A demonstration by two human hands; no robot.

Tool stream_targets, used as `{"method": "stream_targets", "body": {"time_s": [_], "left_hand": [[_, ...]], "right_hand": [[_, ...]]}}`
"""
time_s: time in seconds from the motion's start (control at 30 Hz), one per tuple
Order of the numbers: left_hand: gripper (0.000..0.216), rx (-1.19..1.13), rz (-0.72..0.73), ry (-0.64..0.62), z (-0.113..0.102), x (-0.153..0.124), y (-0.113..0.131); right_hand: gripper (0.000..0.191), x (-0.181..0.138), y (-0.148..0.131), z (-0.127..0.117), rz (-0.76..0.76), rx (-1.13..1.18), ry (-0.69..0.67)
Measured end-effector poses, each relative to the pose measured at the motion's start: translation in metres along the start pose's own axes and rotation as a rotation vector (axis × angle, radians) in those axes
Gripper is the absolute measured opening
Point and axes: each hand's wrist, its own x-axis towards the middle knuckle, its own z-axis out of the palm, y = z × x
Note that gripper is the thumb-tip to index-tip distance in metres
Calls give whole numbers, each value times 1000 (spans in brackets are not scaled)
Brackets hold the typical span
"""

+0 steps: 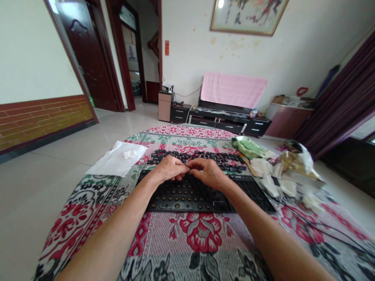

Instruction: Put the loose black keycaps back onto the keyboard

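A black keyboard (175,205) with most of its keycaps off lies on the flowered tablecloth, its round key seats bare. Behind its far edge, loose black keycaps (231,158) are spread in rows. My left hand (171,168) and my right hand (208,171) meet above the keyboard's back part, thumbs and forefingers pinched together. Between their fingertips is a small dark piece that looks like a keycap (189,170), mostly covered by the fingers. Both hands hide part of the keyboard and some keycaps behind them.
On the left lies a white paper sheet (107,162) with a crumpled tissue (130,154). A green packet (251,147), white cloths (268,175) and a gold bag (299,162) crowd the right side. Black cable (304,220) runs across the tablecloth (202,234) at right.
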Motion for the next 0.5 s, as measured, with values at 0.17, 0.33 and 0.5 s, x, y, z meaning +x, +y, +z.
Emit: {"method": "stream_targets", "body": {"time_s": [0.17, 0.33, 0.5], "left_hand": [[23, 159, 36, 97, 4, 3, -4], [23, 182, -13, 96, 5, 7, -8], [25, 221, -9, 94, 5, 6, -6]], "right_hand": [[25, -1, -3, 4, -2, -69, 83], [17, -1, -4, 11, -7, -260, 162], [11, -3, -7, 11, 28, -342, 185]]}}
